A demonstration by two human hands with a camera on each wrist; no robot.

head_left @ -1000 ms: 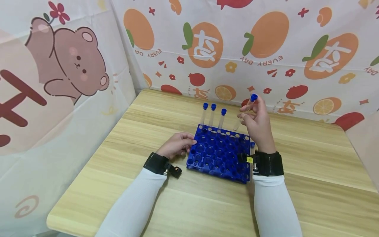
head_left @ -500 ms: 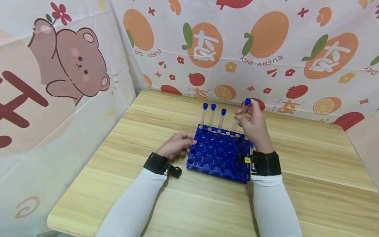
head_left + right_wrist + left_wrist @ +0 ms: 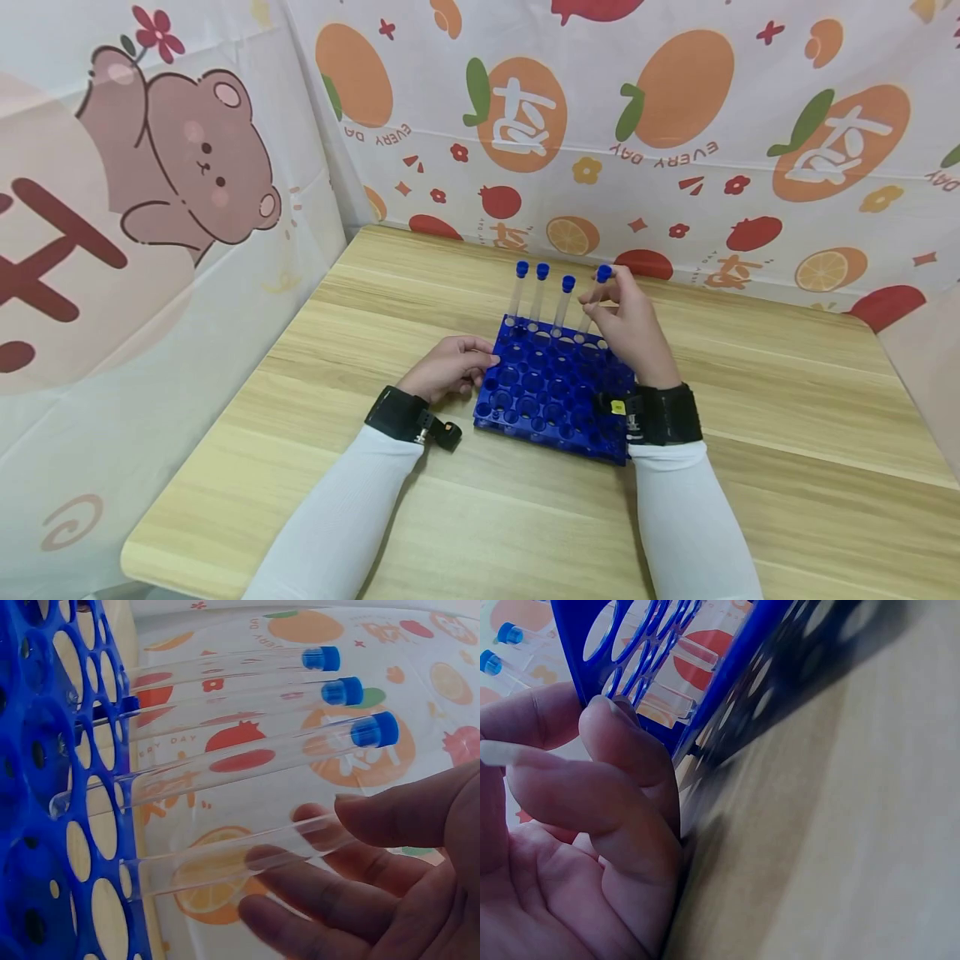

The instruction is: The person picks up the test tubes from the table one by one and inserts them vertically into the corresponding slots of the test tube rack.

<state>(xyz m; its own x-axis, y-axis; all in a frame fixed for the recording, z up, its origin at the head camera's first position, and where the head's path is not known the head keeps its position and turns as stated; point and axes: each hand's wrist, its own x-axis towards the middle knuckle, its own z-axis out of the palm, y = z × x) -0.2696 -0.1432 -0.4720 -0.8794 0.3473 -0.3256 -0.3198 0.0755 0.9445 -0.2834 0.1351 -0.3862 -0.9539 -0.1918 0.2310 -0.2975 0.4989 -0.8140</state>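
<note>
Blue rack (image 3: 553,392) partly behind right hand (image 3: 632,327)

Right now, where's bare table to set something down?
Bare table: left of the left hand, right of the right hand, and in front of the rack between the sleeves. Crowded: the rack's back edge, four tubes plus right hand.

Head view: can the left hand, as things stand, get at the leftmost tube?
Probably yes: the left hand holds the rack near the leftmost tube, and nothing visible stands between, though it would likely have to let go first.
</note>
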